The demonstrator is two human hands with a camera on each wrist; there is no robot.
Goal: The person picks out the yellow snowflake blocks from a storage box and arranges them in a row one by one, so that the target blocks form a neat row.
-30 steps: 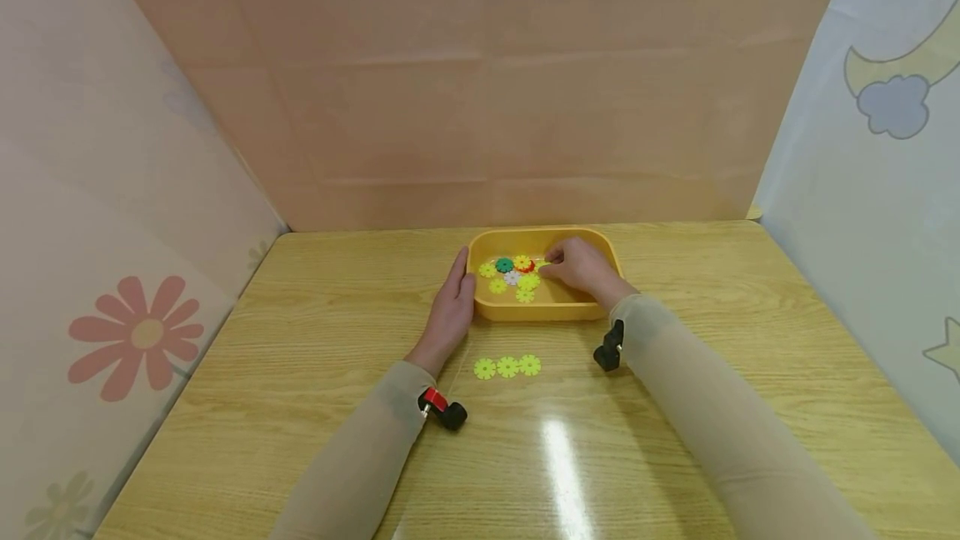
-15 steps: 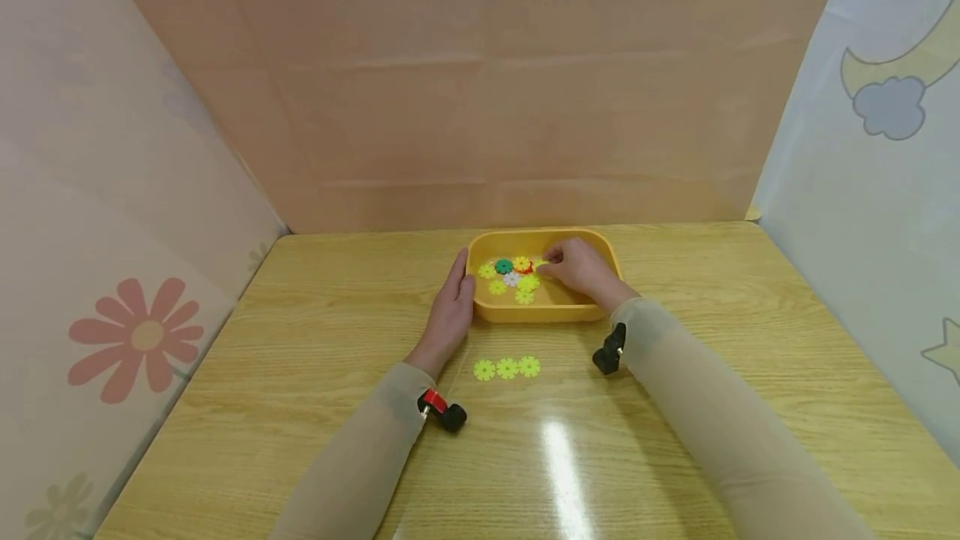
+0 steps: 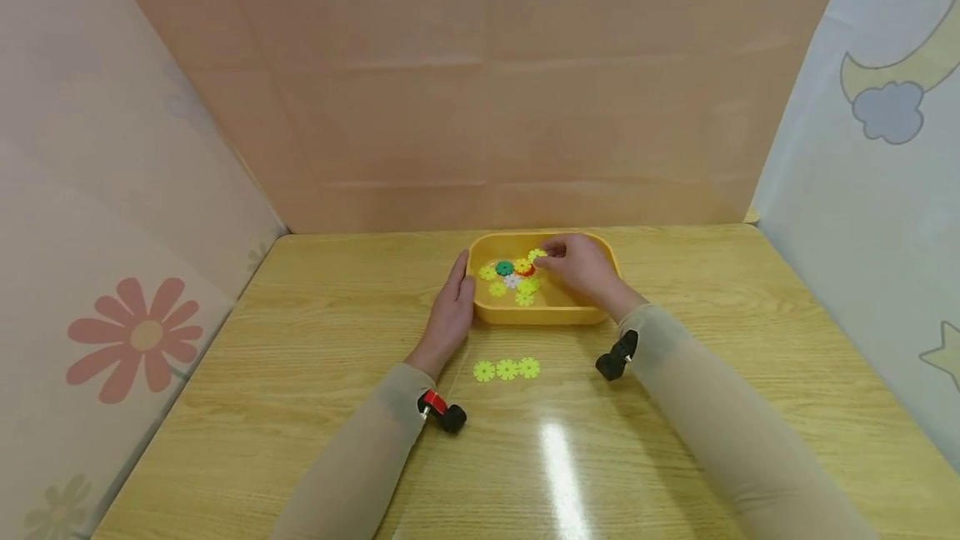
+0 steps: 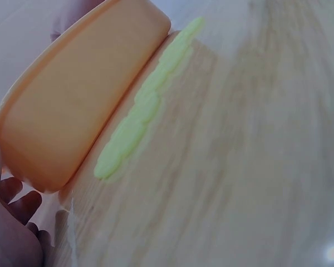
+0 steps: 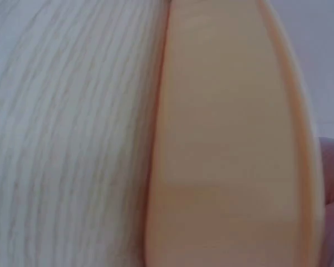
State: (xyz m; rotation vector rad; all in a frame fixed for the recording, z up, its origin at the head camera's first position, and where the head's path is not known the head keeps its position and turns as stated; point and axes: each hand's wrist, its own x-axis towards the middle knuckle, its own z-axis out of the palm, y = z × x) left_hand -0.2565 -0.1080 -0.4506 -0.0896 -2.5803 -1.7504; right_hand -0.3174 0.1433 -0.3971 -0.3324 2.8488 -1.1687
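Note:
A yellow-orange plastic tray holds several notched, flower-shaped discs: yellow ones, a green disc, a white disc and a red one partly covered. My right hand reaches inside, thumb and fingertips pinching a yellow notched disc above the others. Against the tray's left side rests my left hand, fingers extended along the outer wall and thumb by the front corner. In the left wrist view its fingers show beside the tray's corner. The right wrist view catches mostly the tray's outer wall, hiding the pinch.
Three yellow discs lie in a row on the wooden table in front of the tray. A pinkish-brown panel stands behind, and patterned panels rise at the left and right. Wrist cameras sit on both sleeves.
My right hand has lifted slightly, bringing a yellow disc up from the right part of the pile, now in plainer view. The left hand stays at the tray's side.

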